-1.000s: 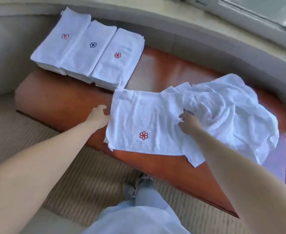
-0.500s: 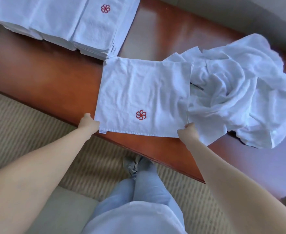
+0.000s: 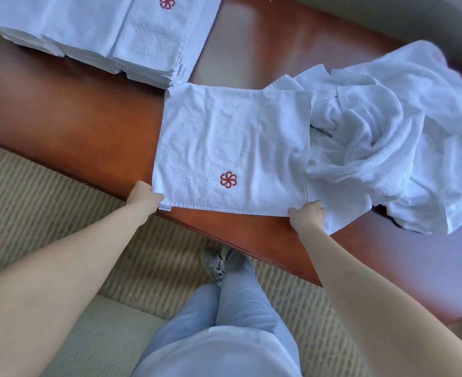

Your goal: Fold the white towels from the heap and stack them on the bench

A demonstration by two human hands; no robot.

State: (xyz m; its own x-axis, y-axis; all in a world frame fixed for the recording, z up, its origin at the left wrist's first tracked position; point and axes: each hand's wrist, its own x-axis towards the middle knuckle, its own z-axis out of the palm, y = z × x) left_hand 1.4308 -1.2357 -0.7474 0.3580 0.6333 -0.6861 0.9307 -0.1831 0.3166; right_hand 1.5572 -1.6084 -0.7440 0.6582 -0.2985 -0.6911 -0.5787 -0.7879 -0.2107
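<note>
Folded stacks (image 3: pixel 142 42) lie beyond the spread towel (image 3: pixel 232 148), whose near corners are pinched by left hand (image 3: pixel 144 195) and right hand (image 3: pixel 307 214); heap (image 3: pixel 393 137) beside it remains unfolded.

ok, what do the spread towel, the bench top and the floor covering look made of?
Spread white towel with the red flower emblem: looks like cotton terry, matte, with a nubby looped pile and a flat woven hem band.
Reddish-brown bench top: seems to be varnished wood or veneer; glossy, with window glare on it. Which one is unclear.
Beige striped floor covering: probably carpet, dull, ribbed in rows.
</note>
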